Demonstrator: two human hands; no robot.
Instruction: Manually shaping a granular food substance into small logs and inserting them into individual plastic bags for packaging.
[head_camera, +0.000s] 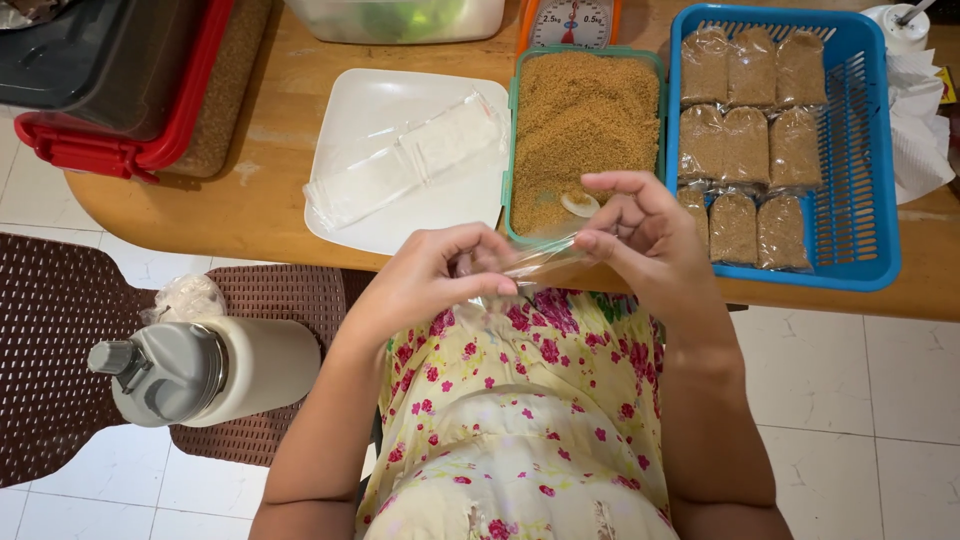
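Observation:
Both my hands hold one small clear plastic bag (540, 262) between them, just in front of the table's edge. My left hand (435, 275) pinches its left end. My right hand (635, 235) pinches the right end with fingertips. Right behind them stands a green-rimmed tub (512, 120) of brown granules (585, 120) with a small white scoop (580, 204) lying in it. A white square plate (365, 95) to the left carries a stack of empty clear bags (405, 160).
A blue basket (860, 170) at the right holds several filled brown packets (745, 145). A kitchen scale (568, 20) stands behind the tub. A black and red bin (110, 70) is at the far left. A capped white bottle (200, 370) lies on a brown chair (50, 350).

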